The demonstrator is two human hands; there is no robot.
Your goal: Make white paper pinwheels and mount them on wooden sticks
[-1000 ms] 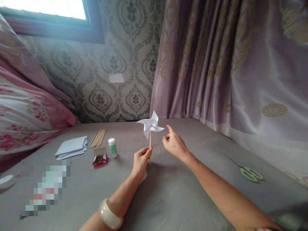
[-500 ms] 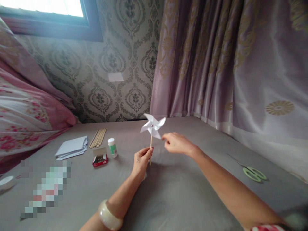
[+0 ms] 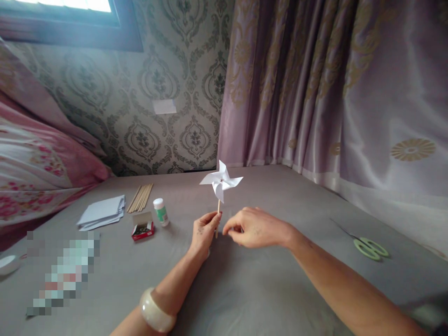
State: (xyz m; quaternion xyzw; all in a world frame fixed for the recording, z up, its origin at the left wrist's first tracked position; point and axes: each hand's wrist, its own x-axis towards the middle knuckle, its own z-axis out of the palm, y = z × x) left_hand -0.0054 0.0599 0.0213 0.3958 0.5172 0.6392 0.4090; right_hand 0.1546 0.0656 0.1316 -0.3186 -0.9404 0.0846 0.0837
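A white paper pinwheel [image 3: 220, 181] with pointed blades stands upright on a thin wooden stick [image 3: 219, 206]. My left hand [image 3: 205, 229] pinches that stick between thumb and fingers, below the blades; the stick's lower end pokes out beneath the grip. Just right of the stick is my right hand [image 3: 257, 228], its fingers loosely curved and a gap showing between thumb and forefinger. Nothing is visible in it, and it appears apart from the stick.
To the left lie stacked white paper [image 3: 101, 212], several wooden sticks [image 3: 140, 198], a small open red box [image 3: 143, 229], a glue stick [image 3: 161, 213], a tape roll [image 3: 9, 264] and a blurred-out item [image 3: 65, 277]. Green-handled scissors [image 3: 371, 248] rest at right.
My right hand has come away from the pinwheel's blade, moving down beside the lower stick. The blades have turned to a different angle. My left hand keeps its hold.
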